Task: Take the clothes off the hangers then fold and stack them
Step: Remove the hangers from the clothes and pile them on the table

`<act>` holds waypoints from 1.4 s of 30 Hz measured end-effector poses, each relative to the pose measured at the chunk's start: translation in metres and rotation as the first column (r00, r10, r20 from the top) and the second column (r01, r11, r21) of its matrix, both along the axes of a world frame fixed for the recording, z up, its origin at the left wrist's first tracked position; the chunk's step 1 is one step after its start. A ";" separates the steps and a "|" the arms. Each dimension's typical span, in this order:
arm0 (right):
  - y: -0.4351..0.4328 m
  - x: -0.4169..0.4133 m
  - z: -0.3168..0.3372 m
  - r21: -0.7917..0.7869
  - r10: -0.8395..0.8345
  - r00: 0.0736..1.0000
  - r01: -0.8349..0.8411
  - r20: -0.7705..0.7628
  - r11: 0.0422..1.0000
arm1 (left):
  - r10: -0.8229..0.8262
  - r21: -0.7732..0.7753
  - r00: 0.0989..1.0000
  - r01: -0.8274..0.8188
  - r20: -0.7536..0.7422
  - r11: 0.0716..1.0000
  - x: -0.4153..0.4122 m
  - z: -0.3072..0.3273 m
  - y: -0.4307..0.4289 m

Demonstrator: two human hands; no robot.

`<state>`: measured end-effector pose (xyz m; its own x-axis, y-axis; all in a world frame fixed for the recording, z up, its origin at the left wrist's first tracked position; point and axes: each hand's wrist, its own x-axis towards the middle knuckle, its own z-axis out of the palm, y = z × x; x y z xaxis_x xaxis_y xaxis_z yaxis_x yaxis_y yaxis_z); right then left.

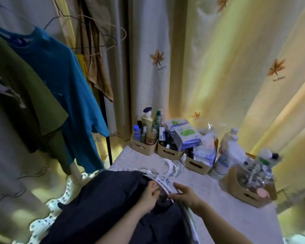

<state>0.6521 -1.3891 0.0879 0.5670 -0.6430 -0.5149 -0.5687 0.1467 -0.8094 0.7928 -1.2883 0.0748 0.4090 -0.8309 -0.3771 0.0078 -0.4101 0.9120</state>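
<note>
Unhanging step: your left hand (151,191) pinches the collar of the dark navy fabric garment (104,199) lying under it, your right hand (185,192) grips the white plastic hanger (163,182) between them; next, probably, slide the hanger out.

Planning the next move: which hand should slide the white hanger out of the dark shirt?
Probably the right hand: it grips the white hanger, with open table beside it. The left hand holds the dark shirt at the collar and can steady it.
</note>
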 end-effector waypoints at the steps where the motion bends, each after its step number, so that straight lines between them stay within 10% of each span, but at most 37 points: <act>1: 0.001 -0.002 -0.003 -0.007 -0.013 1.000 0.012 -0.020 1.000 | -0.051 0.010 0.999 0.051 -0.018 0.999 0.004 -0.003 0.003; 12: 0.005 0.079 0.094 -0.339 0.065 0.998 -0.061 -0.002 0.939 | 0.029 -0.247 0.989 0.007 0.145 0.969 0.091 0.134 0.070; 22: 0.051 0.330 0.350 -0.664 0.504 0.723 -0.084 0.473 0.743 | 0.661 -0.736 0.725 -0.339 0.193 0.587 0.286 0.345 0.129; 30: 0.072 0.462 0.381 -0.856 0.382 0.919 -0.269 -0.091 0.442 | 0.675 -0.655 0.684 -0.381 0.275 0.653 0.379 0.377 0.111; 42: 0.081 0.459 0.385 -0.700 0.478 0.734 -0.005 0.482 0.714 | 0.604 -0.682 0.750 -0.294 0.269 0.670 0.405 0.381 0.113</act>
<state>1.1114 -1.3081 0.4724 0.7688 -0.4516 0.4529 0.1315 -0.5814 -0.8029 1.1976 -1.1754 0.4561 0.7748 -0.4726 0.4200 -0.4131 0.1244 0.9021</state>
